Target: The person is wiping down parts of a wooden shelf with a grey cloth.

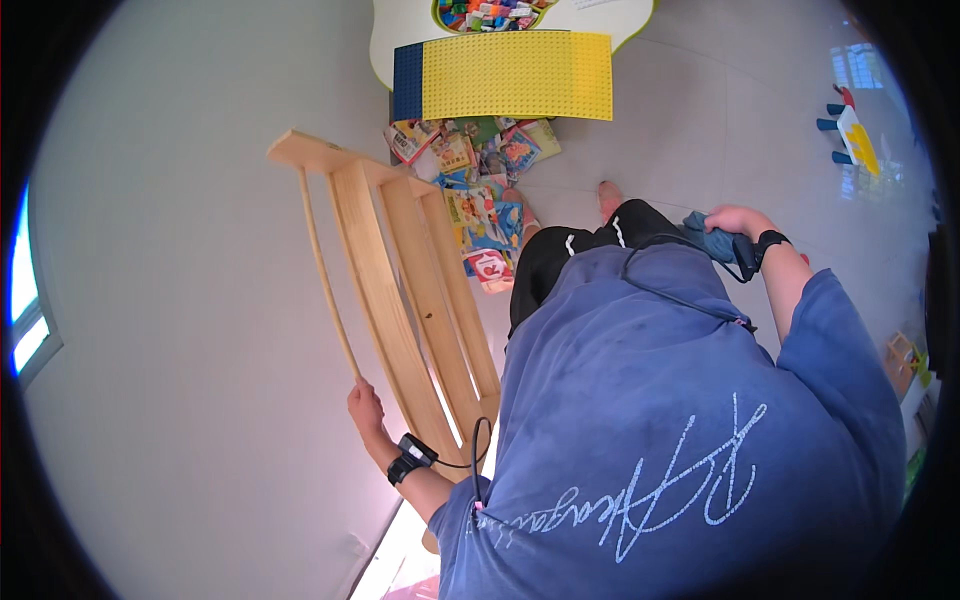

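A pale wooden rack with long slats stands along the wall on my left. A thin wooden rod runs down its outer side. My left hand is closed around the near part of that rod. Out to the right, my right hand grips a crumpled grey-blue cloth, held beside my thigh and away from the rack. Both wrists carry black straps with small cabled devices.
Several picture books lie spread on the floor between the rack and my feet. Ahead stands a white table with a yellow studded board and colourful blocks. A small toy-like chair is at far right.
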The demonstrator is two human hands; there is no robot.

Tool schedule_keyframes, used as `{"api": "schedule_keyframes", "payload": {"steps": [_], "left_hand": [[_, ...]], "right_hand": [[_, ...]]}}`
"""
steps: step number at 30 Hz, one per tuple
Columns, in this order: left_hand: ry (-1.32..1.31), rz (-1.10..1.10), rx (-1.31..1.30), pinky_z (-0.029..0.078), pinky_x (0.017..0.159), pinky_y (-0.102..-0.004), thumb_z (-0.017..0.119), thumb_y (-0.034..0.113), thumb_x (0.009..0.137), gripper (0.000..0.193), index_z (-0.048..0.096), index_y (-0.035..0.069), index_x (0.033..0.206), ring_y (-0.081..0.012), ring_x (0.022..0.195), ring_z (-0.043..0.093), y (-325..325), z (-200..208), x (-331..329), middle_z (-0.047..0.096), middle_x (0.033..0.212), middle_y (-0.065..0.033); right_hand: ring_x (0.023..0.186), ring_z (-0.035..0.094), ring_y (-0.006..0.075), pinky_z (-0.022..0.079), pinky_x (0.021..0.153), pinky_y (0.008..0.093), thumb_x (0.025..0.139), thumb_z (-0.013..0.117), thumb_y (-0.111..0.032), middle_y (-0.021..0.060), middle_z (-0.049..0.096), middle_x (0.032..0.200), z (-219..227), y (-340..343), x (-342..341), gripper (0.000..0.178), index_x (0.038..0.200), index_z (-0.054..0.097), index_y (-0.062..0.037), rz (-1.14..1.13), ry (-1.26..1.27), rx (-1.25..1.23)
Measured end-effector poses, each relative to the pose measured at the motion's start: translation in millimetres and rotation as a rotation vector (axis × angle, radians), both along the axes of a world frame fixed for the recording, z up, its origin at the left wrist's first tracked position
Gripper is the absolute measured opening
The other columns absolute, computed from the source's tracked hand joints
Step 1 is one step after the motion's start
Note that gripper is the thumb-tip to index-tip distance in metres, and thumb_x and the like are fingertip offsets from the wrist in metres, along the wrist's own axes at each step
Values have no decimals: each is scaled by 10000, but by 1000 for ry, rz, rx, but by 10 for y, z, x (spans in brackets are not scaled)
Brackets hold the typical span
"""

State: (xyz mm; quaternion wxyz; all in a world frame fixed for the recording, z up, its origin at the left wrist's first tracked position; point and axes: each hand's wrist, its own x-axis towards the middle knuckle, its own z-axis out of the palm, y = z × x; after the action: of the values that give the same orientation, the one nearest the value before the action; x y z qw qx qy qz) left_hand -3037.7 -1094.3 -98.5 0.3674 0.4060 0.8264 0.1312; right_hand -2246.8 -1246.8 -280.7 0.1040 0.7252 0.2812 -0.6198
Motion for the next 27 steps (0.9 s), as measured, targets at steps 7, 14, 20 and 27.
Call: {"api": "schedule_keyframes", "payload": {"steps": [7,14,20,27], "left_hand": [[326,-148,146,281,440,-272,636,352,985,458,501,81,640,-61,500,356,-378,578,1,396,544,53],[669,-214,414,250,479,-316,672,300,963,470,481,22,636,-85,556,305,-524,1222,381,350,561,36],[610,-330,556,242,472,-307,677,188,945,444,421,18,626,-85,551,285,-391,1337,821,323,548,26],[190,-505,249,239,474,-279,696,92,919,383,447,31,635,-55,560,300,-394,1084,1195,355,566,51]], "right_hand": [[938,652,291,504,838,409,748,669,-362,157,706,1078,-526,-264,263,479,1094,706,-34,55,-64,125],[853,675,260,522,776,411,744,689,-359,141,730,959,-716,-566,348,415,986,745,-28,16,-160,145],[811,672,251,526,751,396,733,706,-346,141,730,1005,-893,-1195,226,435,1009,735,-10,-231,-110,54],[762,646,221,514,719,388,742,693,-335,117,705,943,-399,-1639,-227,409,999,720,-17,-545,-83,-43]]}}
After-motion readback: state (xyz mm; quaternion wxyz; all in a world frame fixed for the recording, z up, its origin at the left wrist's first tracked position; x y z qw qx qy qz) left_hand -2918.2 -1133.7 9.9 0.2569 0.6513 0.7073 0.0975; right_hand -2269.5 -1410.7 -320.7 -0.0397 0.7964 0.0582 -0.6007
